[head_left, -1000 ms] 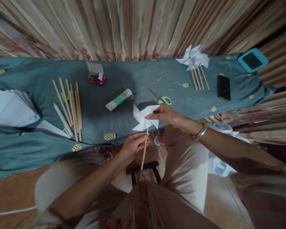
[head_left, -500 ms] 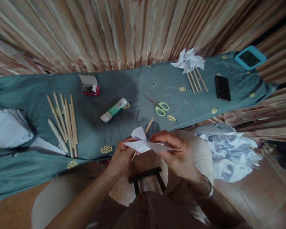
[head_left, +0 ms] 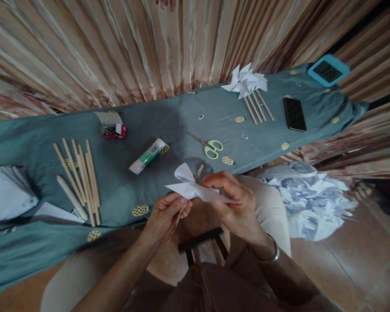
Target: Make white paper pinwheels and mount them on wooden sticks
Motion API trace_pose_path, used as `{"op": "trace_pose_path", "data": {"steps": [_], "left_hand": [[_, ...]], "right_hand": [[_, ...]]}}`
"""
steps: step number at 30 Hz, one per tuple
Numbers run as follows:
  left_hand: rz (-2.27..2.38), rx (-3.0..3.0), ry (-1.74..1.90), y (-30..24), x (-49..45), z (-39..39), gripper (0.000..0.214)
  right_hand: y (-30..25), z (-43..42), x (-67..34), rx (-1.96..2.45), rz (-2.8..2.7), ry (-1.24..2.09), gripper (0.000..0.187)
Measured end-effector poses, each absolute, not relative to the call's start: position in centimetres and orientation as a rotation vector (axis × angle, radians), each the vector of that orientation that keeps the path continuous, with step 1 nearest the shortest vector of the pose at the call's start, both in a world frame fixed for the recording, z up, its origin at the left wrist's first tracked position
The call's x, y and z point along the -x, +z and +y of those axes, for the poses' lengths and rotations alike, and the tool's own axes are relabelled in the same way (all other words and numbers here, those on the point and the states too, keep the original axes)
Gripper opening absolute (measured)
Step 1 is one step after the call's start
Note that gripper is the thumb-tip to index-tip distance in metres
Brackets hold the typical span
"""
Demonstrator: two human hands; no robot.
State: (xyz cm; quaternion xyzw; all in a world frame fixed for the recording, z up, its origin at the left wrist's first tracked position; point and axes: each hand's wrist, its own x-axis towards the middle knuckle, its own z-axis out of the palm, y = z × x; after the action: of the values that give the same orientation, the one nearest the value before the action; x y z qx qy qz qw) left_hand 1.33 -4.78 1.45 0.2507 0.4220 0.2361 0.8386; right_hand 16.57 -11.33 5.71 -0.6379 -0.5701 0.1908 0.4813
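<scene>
Currently your left hand (head_left: 164, 218) pinches the wooden stick (head_left: 199, 172) and your right hand (head_left: 236, 203) grips the paper pinwheel (head_left: 191, 190), so an uneven squeeze could crease it. You hold it by the near edge of the counter (head_left: 123, 190), with room beyond, between the glue stick (head_left: 147, 156) and the scissors (head_left: 210, 147).

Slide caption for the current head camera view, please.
Left hand and right hand hold a white paper pinwheel and a wooden stick; scissors lie beyond.
</scene>
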Motion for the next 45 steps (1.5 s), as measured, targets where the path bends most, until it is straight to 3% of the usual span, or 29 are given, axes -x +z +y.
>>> {"op": "trace_pose_path", "data": {"steps": [26, 40, 45], "left_hand": [[0.88, -0.586, 0.495, 0.2, -0.9, -4.9, 0.036], [0.926, -0.673, 0.505, 0.5, -0.9, -4.9, 0.032], [0.996, -0.494, 0.505, 1.2, -1.3, -5.3, 0.037]], "right_hand": [[6.5, -10.5, -17.6, 1.501, -1.562, 0.282, 0.01], [5.2, -10.1, -17.8, 1.559, -1.051, 0.75, 0.004], [3.6, -8.1, -18.8, 1.519, -0.865, 1.079, 0.023]]}}
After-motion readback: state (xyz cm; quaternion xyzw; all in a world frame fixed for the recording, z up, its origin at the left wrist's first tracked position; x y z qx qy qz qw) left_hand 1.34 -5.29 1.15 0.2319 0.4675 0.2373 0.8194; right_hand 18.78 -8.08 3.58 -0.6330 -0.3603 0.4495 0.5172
